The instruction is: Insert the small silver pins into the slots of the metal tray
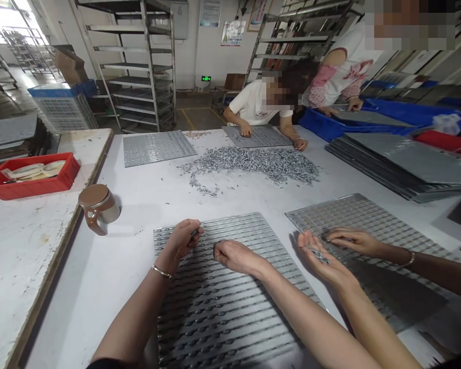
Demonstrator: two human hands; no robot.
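Observation:
In front of me lies a grey metal tray (252, 301) lined with rows of small, oval metal pieces. My left hand (182, 238) is closed over its far left part, and a few small metal pieces (194, 232) show between the fingers. To its right, my right hand (236, 256) has its fingers pinched down at one of the rows; anything in the fingertips is hidden. Farther back on the white table (146, 200) is a loose heap of the same small metal pieces (253, 161).
A co-worker's hands (326, 261) work over another tray (353, 205) close on my right. A lidded mug (109, 207) stands left, near a red bin (34, 189). Two people are across the table, by stacked plates (411, 159) and a blue tub (318, 125).

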